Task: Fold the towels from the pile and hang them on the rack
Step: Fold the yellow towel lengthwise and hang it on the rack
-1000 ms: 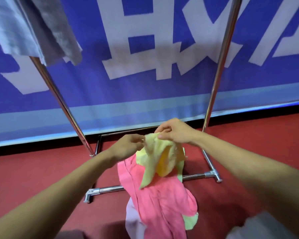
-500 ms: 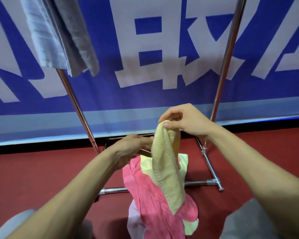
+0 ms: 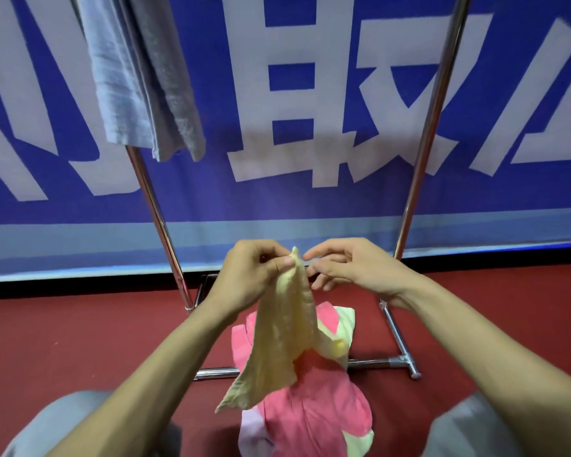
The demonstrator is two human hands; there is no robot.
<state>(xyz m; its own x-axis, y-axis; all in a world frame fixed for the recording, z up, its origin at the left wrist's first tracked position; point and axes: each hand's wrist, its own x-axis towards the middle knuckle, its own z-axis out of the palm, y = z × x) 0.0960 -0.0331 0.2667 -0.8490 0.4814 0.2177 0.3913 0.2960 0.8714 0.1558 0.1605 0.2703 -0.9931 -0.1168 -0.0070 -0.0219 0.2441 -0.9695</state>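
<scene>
The yellow towel (image 3: 284,341) is pinched at its top corner by the left hand (image 3: 251,278), thumb against fingertips, and hangs in a long, limp drape in front of the rack (image 3: 424,153). The right hand (image 3: 360,268) is held loose and uncurled just beside that same corner; whether its fingertips touch the cloth cannot be told.

The towel is judged light, soft and floppy, with a nubbly weave that should not slip. It would best be taken by two neighbouring corners along one hem, so that it is spread flat before being folded.

At the foot of the rack the pile (image 3: 314,420) is seen on the red floor (image 3: 80,341): crumpled pink cloth over pale green and lilac pieces. The rack is made of shiny round metal tube. At the rack's upper left, thick, fuzzy grey towels (image 3: 139,77) are hung. Behind the rack a blue banner (image 3: 310,209) with white characters is stretched.
</scene>
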